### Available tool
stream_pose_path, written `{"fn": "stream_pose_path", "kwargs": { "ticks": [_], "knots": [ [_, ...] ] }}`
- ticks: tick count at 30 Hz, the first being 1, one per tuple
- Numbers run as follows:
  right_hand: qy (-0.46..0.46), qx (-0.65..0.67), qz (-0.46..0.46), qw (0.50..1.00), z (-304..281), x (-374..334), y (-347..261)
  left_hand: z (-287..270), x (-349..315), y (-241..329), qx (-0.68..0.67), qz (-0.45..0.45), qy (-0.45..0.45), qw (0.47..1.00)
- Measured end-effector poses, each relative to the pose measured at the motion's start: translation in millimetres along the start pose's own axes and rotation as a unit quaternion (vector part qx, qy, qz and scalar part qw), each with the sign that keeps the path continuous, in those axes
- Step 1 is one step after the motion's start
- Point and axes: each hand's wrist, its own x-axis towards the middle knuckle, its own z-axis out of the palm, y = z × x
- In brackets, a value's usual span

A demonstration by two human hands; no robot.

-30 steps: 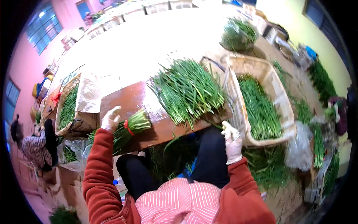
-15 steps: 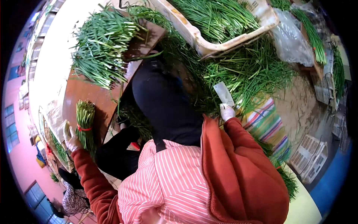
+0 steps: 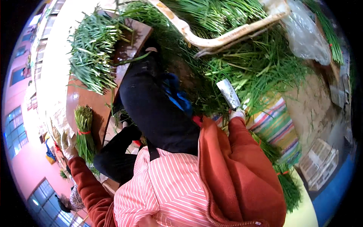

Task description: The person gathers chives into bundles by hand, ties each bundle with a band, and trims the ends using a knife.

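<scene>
My right hand (image 3: 237, 113), in a white glove, is closed round the handle of a cleaver (image 3: 228, 94). The blade points up and away, over loose green chives (image 3: 261, 72) on the floor side. At the left, my left hand (image 3: 68, 144), also gloved, has its fingers stretched out, somewhat blurred, with nothing seen in them. Right beside it stands a chive bundle (image 3: 85, 132) tied with a red band, at the brown board's (image 3: 90, 96) near edge. A large loose pile of chives (image 3: 96, 53) covers the board's far part.
A pale crate (image 3: 215, 42) full of chives stands ahead. Clear plastic (image 3: 306, 34) hangs at its right. A striped woven sack (image 3: 278, 125) lies beside my right arm, with tied bundles (image 3: 289, 189) behind it. Another crate (image 3: 317, 162) sits far right. Another person (image 3: 75, 196) is at the lower left.
The whole view has shifted a little. My left hand has drawn slightly back beside the tied bundle. My right hand still grips the cleaver, and a blue cloth now shows by my leg.
</scene>
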Motion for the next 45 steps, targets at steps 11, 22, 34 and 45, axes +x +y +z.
{"fn": "stream_pose_path", "kwargs": {
  "ticks": [11,22,34,45],
  "knots": [
    [-0.051,-0.038,-0.042,0.997,9,-5,2,35,-31,44,-0.021,0.132,0.028,0.991],
    [-0.255,0.205,-0.093,0.94,13,-1,22,56,-51,23,-0.065,0.083,0.071,0.992],
    [-0.182,0.346,-0.287,0.875,-209,-174,-67,41,-59,-5,-0.146,0.099,0.172,0.969],
    [-0.11,0.327,-0.374,0.861,-294,-317,-142,22,-45,8,-0.007,0.119,-0.007,0.993]
  ]
}}
